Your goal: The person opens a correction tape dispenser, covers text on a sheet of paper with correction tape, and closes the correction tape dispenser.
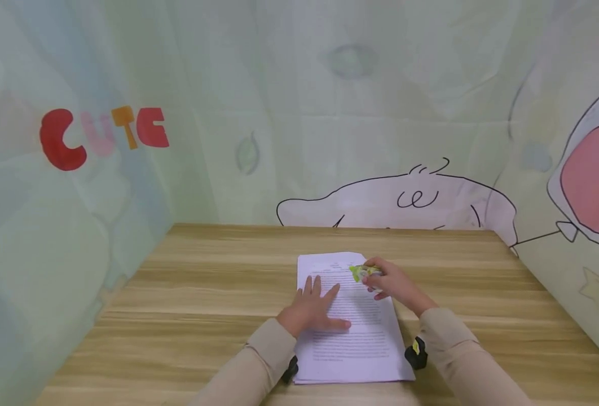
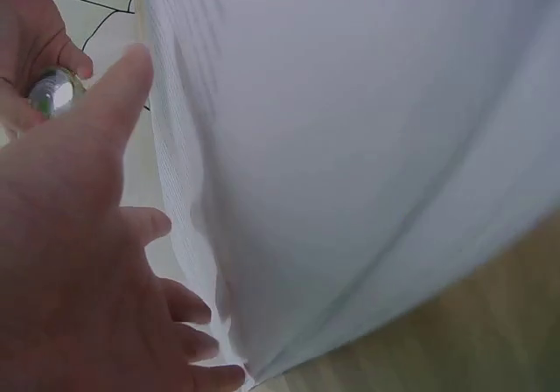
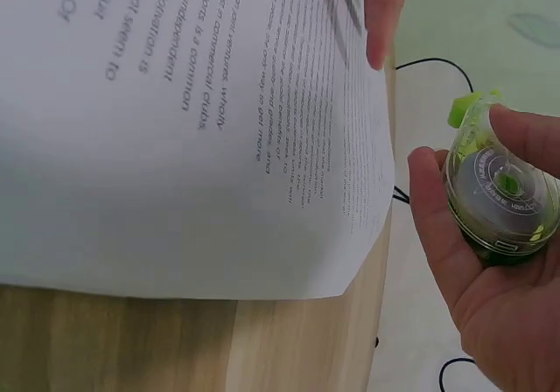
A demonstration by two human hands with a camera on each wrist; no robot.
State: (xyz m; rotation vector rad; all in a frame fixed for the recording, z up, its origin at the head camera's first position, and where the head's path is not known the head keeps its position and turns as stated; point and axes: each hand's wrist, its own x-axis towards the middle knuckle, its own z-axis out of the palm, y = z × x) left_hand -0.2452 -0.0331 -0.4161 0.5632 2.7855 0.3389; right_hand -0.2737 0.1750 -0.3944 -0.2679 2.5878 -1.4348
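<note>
Printed sheets of paper (image 1: 350,349) lie stacked on the wooden table, their lower edges slightly out of line. My left hand (image 1: 313,310) rests on the left part of the top sheet with its fingers spread. In my right hand (image 1: 393,282) I hold a correction tape (image 3: 503,191) with a clear round case and a green tip, gripped between thumb and fingers. It is over the upper right of the printed text in the head view; whether its tip touches the paper I cannot tell.
The wooden table (image 1: 203,293) extends around the paper on all sides. Behind it and at both sides hangs a printed cloth (image 1: 218,113) with cartoon drawings and coloured letters. Dark wrist devices (image 1: 416,353) show beneath the sleeves.
</note>
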